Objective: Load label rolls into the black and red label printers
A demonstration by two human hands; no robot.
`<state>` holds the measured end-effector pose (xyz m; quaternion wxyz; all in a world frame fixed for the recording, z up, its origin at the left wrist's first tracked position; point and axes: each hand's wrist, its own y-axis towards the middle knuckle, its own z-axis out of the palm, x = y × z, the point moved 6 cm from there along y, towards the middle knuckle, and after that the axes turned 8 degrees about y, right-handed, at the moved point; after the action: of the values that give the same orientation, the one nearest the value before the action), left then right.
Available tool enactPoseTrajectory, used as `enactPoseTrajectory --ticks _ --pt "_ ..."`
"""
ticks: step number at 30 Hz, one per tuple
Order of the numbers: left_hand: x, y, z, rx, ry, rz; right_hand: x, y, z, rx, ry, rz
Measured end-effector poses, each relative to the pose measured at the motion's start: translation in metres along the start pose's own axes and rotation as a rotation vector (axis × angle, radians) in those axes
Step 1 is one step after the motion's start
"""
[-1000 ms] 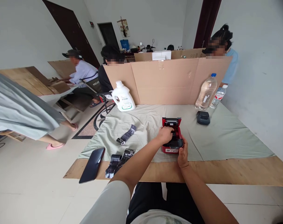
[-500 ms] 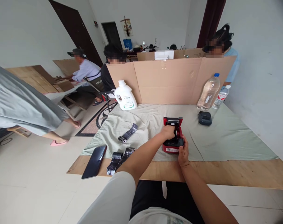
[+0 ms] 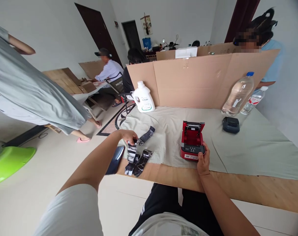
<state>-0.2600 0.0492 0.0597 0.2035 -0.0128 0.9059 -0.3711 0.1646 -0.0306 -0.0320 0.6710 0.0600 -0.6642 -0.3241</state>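
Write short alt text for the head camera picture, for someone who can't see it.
A seated person's left hand grips a black ribbon roll at the table's edge, while the right hand steadies an open red label printer. Behind: a detergent jug, water bottles and a cardboard screen.

— How were the arms placed?
— The left arm reached out to the left, bare from a pale short sleeve, its wrist bent down. The left hand (image 3: 128, 135) had its fingers curled in a pinch.
— And the other?
— The right forearm ran forward close to the body; the right hand (image 3: 203, 160) was cupped, thumb up, fingers wrapped round
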Motion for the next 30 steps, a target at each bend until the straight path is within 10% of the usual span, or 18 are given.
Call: enactPoseTrajectory --ticks 6,15,20,24,30 --pt "0.035 0.024 0.007 -0.297 0.407 -0.111 0.001 0.000 0.000 0.013 -0.008 0.010" --pt "-0.001 0.035 0.027 -0.516 0.649 0.033 0.002 -0.001 0.000 0.016 -0.007 0.014" --pt "-0.017 0.046 0.038 -0.459 0.594 0.122 0.001 -0.001 0.001 0.021 0.011 0.042" --pt "-0.051 0.033 0.035 -0.431 0.094 0.288 0.001 -0.001 0.000 0.018 0.003 0.040" --pt "-0.145 -0.018 0.076 0.125 -0.543 0.594 0.061 -0.001 0.008 0.039 -0.135 -0.158"
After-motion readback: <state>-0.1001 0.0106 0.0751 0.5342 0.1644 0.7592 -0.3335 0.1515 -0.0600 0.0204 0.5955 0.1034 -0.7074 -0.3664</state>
